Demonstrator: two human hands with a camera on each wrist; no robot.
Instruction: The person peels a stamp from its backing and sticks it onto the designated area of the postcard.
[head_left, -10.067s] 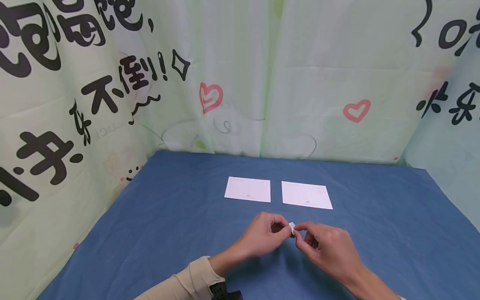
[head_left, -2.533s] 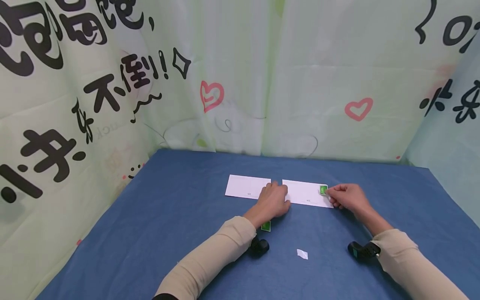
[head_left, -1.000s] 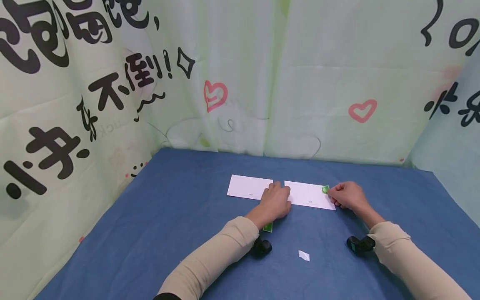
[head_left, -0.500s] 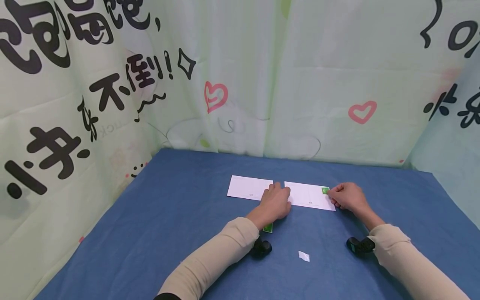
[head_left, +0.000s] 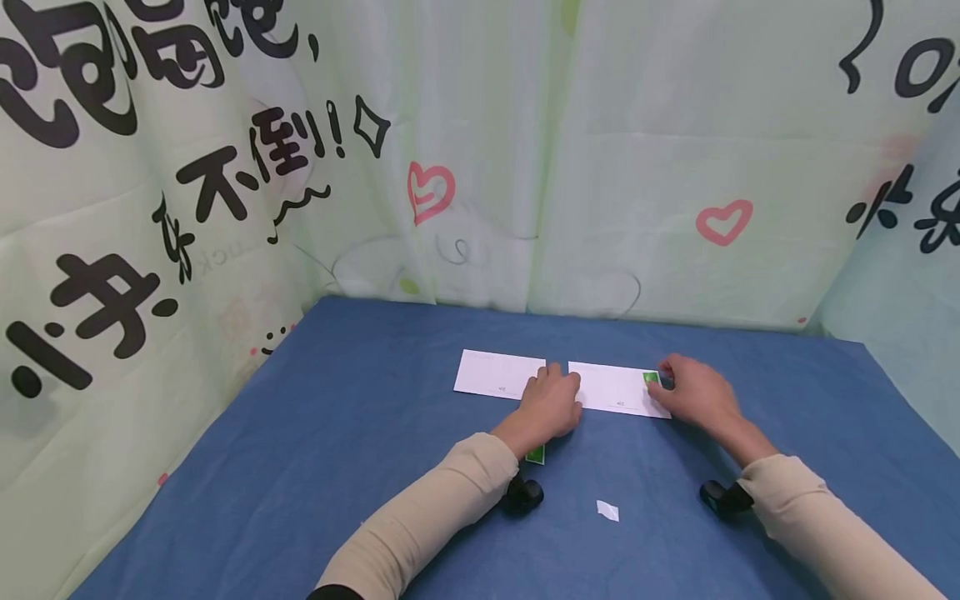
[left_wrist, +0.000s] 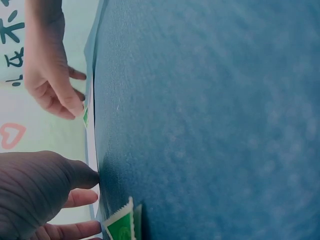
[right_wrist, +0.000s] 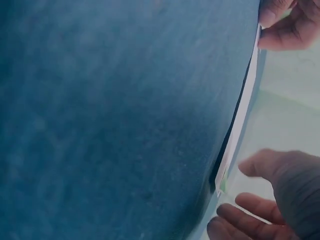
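Head view: abt half done, I'd judge: the green stamp (head_left: 650,377) sits in the far right corner of the right white card (head_left: 615,390), while the left white card (head_left: 495,373) shows none on its visible part, so that one looks left to do. A spare stamp (head_left: 536,456), partly hidden by the left forearm (head_left: 442,496), lies on the blue tablecloth (head_left: 360,467); a white paper scrap (head_left: 608,510) is nearer the wearer. The left hand (head_left: 550,404) has its fingers down by the gap btw the cards, at the right card's edge, nothing clamped. The right hand (head_left: 697,393) is at the stamped corner, thumb & fingers apart; can't tell whether the thumb touches the stamp

L wrist view: the spare stamp is close by, green w/ a white toothed border, one corner tipped up off the cloth. The left hand's thumb & fingers are spread at the card edge

R wrist view: the card is a thin white strip, w/ a dark shadow along its near side & a bit of green at the corner. The right hand's thumb & fingers are well apart there, holding nothing
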